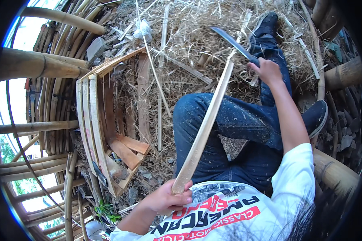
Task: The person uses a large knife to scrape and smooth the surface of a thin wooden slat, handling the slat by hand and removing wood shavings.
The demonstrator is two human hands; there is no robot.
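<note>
A long pale bamboo strip (205, 124) runs through the middle of the view, slanting from about seven o'clock up toward one o'clock and crossing over the person's raised knee in dark blue jeans (225, 120). The left hand (169, 199) is closed around the strip's lower end, just above the white shirt (229, 217) with its red and black printed patch. At one o'clock the right hand (267, 70) is wrapped tight on the handle of a dark machete (233, 42), whose blade meets the strip's upper end. Dry bamboo shavings (189, 36) cover the ground from eleven to one o'clock. At nine o'clock lies a wooden slatted frame (108, 120), and thick bamboo poles (40, 66) stack beyond it toward ten. A dark shoe (317, 116) sits at three o'clock.
</note>
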